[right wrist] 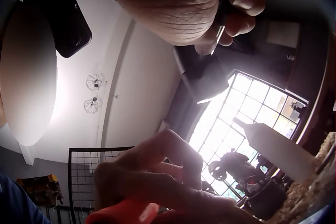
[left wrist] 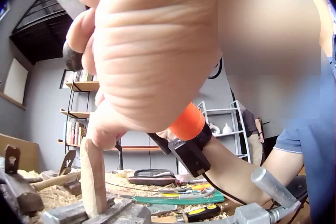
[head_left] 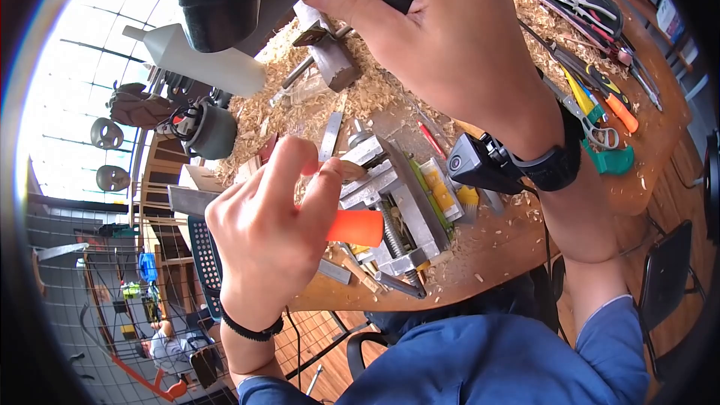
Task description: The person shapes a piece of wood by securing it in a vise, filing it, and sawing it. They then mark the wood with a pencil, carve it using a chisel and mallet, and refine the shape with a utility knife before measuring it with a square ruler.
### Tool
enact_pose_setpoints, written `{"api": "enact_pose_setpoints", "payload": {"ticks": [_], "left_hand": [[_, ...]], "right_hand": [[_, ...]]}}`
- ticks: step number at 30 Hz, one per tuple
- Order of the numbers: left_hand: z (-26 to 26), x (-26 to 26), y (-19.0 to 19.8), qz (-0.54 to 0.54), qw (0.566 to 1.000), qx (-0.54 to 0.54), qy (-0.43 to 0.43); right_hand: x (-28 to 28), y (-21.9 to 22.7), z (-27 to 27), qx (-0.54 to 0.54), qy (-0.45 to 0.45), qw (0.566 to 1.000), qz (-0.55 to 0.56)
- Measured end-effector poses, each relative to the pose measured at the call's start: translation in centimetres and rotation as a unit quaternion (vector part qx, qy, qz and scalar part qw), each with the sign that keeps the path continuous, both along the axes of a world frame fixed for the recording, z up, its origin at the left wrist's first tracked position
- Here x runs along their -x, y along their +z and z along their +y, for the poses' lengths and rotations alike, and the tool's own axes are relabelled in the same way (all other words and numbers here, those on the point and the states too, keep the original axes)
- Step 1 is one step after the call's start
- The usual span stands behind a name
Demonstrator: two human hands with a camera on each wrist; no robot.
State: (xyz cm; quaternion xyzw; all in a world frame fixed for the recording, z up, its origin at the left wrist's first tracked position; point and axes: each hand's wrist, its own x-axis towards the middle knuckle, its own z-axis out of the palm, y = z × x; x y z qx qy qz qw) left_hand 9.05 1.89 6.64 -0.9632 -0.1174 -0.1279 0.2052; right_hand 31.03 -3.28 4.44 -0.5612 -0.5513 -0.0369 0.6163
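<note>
My right hand grips the metal shaft and black grip of a mallet with a big black head, raised at the top of the head view. My left hand is curled round an orange-handled tool, the handle's butt pointing right. Past the knuckles a flat grey blade shows in line with that handle; the part between is hidden by the fist. Beneath, a metal vise clamps a pale wood piece, which stands upright close under the left fingers in the left wrist view.
Wood shavings cover the back of the bench. A wooden-headed hammer or plane-like block lies there near a white bottle and a dark pot. Scissors, an open tool case and other hand tools lie right.
</note>
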Motion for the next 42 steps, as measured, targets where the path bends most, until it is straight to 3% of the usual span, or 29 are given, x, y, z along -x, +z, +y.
{"api": "enact_pose_setpoints", "payload": {"ticks": [2,4,9,14,15,17,19,20,24,26,27,28,30,31,33,35,42], "left_hand": [[0.2,0.3,-0.4,-0.012,1.000,-0.014,-0.025],[0.6,0.7,-0.7,-0.018,0.997,-0.031,-0.068],[0.9,1.1,-1.0,-0.007,0.996,-0.032,-0.084],[2.3,2.6,-2.4,0.026,0.993,0.075,-0.091],[2.5,3.1,-2.4,0.029,0.990,0.110,-0.079],[2.7,3.6,-2.1,0.023,0.987,0.132,-0.092],[2.6,3.7,-2.3,-0.138,0.966,0.182,-0.121],[2.0,3.6,-1.6,-0.147,0.969,0.186,-0.074],[2.7,4.6,-0.6,-0.253,0.944,0.206,-0.043],[3.4,4.9,-0.7,-0.404,0.863,0.301,-0.047],[3.8,5.4,-0.1,-0.447,0.777,0.434,-0.084],[4.2,5.9,0.4,-0.496,0.664,0.546,-0.123],[5.5,7.1,2.1,-0.435,0.517,0.691,-0.257],[5.3,6.9,3.0,-0.404,0.490,0.716,-0.291],[2.9,4.8,4.2,-0.435,0.492,0.710,-0.254],[3.3,4.1,4.7,-0.353,0.492,0.749,-0.270],[1.3,-2.1,4.1,-0.274,0.602,0.700,-0.270]], "right_hand": [[0.0,-0.7,0.5,-0.072,-0.018,0.997,-0.035],[0.0,-0.7,0.3,-0.059,-0.034,0.997,-0.034],[0.1,-0.6,0.3,-0.049,-0.033,0.998,-0.033],[0.3,1.0,-0.3,-0.061,-0.004,0.998,-0.017],[0.0,2.6,-1.0,0.054,0.018,0.998,0.034],[0.1,2.8,-1.0,0.172,0.042,0.981,0.081],[0.2,-0.1,0.3,0.014,0.021,1.000,-0.003],[0.2,-1.2,1.0,-0.040,0.017,0.999,-0.034],[-0.2,-1.8,2.2,-0.035,0.051,0.998,0.021],[-0.3,-1.9,2.3,-0.006,0.057,0.998,0.015],[-0.2,-2.1,2.5,-0.019,0.052,0.998,0.027],[-0.2,-2.3,2.8,-0.032,0.046,0.998,0.041],[0.1,-2.3,2.8,-0.015,0.067,0.995,0.072],[0.1,-2.2,2.7,0.000,0.075,0.991,0.113],[0.1,-1.9,2.6,0.013,0.061,0.992,0.106],[-0.2,-1.9,2.6,0.008,0.045,0.992,0.121],[-2.7,-1.0,1.5,-0.059,-0.005,0.994,0.093]]}}
